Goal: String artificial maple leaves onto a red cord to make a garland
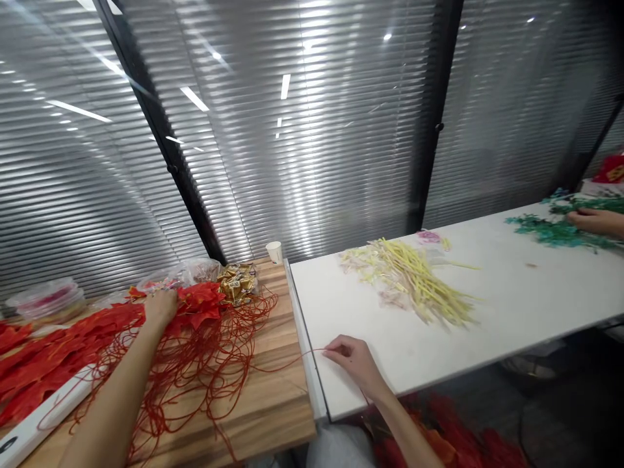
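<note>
Head view: right hand [355, 361] pinches red cord [312, 351]; left hand [161, 308] among leaves [202, 301], grip unclear.

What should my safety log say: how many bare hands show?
3: left hand at red maple-shaped leaves, right hand pinching thin red cord, co-worker's hand at green leafy sprigs.

At my ten o'clock, leaves [88, 344] and cord [195, 354] lie on the left worktop [273, 416]; a cup [274, 252] at twelve; stems [424, 284] at one on the right worktop [507, 318].
</note>
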### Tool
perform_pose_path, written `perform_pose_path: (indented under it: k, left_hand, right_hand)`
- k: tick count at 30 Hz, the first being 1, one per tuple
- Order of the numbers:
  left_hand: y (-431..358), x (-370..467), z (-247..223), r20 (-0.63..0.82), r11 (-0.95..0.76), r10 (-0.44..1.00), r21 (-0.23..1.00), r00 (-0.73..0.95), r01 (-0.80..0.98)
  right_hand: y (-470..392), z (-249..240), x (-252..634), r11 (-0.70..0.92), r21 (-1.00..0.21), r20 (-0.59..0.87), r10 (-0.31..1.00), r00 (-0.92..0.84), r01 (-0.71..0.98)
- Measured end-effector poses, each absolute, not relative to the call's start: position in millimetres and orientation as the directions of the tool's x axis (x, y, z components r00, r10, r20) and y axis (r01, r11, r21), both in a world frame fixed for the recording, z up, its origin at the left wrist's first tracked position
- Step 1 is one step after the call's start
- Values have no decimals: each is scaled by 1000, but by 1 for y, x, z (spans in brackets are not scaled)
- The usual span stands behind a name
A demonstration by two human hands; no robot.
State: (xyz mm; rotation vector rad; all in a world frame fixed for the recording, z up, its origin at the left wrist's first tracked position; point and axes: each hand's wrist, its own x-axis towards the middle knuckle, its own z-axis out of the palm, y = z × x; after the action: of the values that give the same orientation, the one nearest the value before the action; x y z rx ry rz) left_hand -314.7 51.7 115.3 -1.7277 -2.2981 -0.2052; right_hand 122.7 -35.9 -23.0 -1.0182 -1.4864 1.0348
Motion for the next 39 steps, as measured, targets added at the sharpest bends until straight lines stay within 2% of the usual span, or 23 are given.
perform_pose_path:
  k: [4,9,10,12,14,15,17,20,24,29,32,35,39]
  left_hand:
    - [46,-308,143,415,368,859,-89,-302,925]
    - [43,-291,187,520,384,784,24,-340,923]
    - [43,-283,196,541,350,771,84,-338,933]
    - [39,-259,211,565,142,730,425,-384,894]
    - [31,-224,222,467,-87,750,772,-469,630]
    - [26,-203,224,390,-160,816,862,-426,482]
    - [11,-158,221,261,-201,935,948,-241,245]
    - [-11,-95,194,136,-137,991,989,6,51]
    - [-21,-46,116,32,-27,970,999,240,-26]
    - [-2,-42,25,-77,126,959,978,274,-166]
    - [3,-52,12,-127,195,945,958,302,-209]
    - [2,-62,19,-182,250,925,952,332,-174]
    - [-2,-63,26,-154,231,928,952,341,-201]
  right_hand:
    - [-36,-20,123,295,-950,280,950,-139,98]
    - [-35,-23,122,305,-949,290,943,-162,78]
    - [-35,-24,122,311,-948,296,940,-171,70]
    - [-34,-26,122,321,-945,305,934,-189,61]
    - [-33,-28,121,325,-943,307,930,-202,64]
    - [-33,-29,121,326,-943,307,930,-205,69]
    - [-32,-31,122,326,-942,305,931,-200,78]
    - [-32,-31,122,298,-952,284,946,-155,70]
    - [-34,-25,121,200,-978,205,975,-86,-65]
    - [-32,-23,118,190,-960,200,979,-27,-206]
    - [-30,-28,119,175,-958,185,983,-22,-226]
    - [-30,-31,122,163,-958,171,985,-15,-234]
    - [-33,-29,127,153,-952,160,987,-8,-264]
